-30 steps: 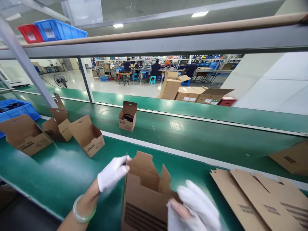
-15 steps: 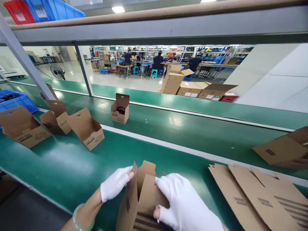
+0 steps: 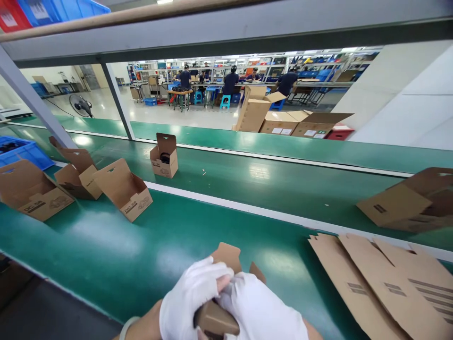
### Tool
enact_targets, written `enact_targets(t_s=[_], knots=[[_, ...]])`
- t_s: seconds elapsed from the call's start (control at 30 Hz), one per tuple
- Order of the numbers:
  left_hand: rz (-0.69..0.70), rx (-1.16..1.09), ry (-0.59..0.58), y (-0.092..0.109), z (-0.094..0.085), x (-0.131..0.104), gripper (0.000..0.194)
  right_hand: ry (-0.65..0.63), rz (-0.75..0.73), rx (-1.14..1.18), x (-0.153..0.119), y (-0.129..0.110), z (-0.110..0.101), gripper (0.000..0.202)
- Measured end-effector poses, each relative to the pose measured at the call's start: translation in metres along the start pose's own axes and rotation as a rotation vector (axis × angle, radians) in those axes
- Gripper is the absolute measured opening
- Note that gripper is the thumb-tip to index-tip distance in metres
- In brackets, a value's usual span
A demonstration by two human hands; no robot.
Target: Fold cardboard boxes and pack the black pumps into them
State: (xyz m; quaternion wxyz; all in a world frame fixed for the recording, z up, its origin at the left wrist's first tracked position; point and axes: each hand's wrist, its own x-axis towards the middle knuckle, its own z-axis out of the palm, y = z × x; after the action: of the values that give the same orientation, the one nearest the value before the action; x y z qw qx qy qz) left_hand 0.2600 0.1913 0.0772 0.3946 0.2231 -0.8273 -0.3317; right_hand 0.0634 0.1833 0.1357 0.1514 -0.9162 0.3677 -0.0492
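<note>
One carton (image 3: 227,256) (partly hidden) in left hand (image 3: 193,295), right hand (image 3: 260,307)

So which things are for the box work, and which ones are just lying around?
Seem part of the work:
the carton at the left hand and right hand
the flat cartons at the right
probably the open boxes at the left

Seem just to be around:
the fan
the turquoise stool
the red bin up top
the big cartons in the background
</note>
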Motion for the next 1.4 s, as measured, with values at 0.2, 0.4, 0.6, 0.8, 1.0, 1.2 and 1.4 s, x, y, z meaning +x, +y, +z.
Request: enact_targets(t_s=[0.2, 0.4, 0.6, 0.8, 1.0, 1.2, 1.4], knots=[[0.079, -0.016, 0.115, 0.004, -0.005, 0.006, 0.061, 0.488, -0.057, 0.070, -0.056, 0.031, 0.011, 0.038], [0.114, -0.069, 0.077, 0.014, -0.008, 0.015, 0.058, 0.339, 0.406, 0.964, -0.068, 0.066, 0.018, 0.058], [0.094, -0.093, 0.118, 0.015, 0.002, 0.009, 0.072, -0.038, 0.159, 1.675, -0.024, 0.033, 0.018, 0.059], [-0.307, -0.424, 0.107, 0.012, 0.014, -0.005, 0.124, -0.085, 0.223, 1.749, -0.027, 0.038, 0.017, 0.047], [-0.209, -0.436, 0.086, 0.007, 0.009, -0.005, 0.115, -0.307, 0.073, 1.579, -0.028, 0.076, 0.004, 0.070], [-0.134, -0.346, 0.067, 0.013, 0.001, -0.002, 0.110, -0.508, 0.102, 0.760, 0.006, 0.042, -0.044, 0.059], [-0.215, -0.398, 0.061, 0.006, 0.008, -0.010, 0.113, -0.491, 0.302, 0.415, 0.020, 0.010, -0.039, 0.045]])
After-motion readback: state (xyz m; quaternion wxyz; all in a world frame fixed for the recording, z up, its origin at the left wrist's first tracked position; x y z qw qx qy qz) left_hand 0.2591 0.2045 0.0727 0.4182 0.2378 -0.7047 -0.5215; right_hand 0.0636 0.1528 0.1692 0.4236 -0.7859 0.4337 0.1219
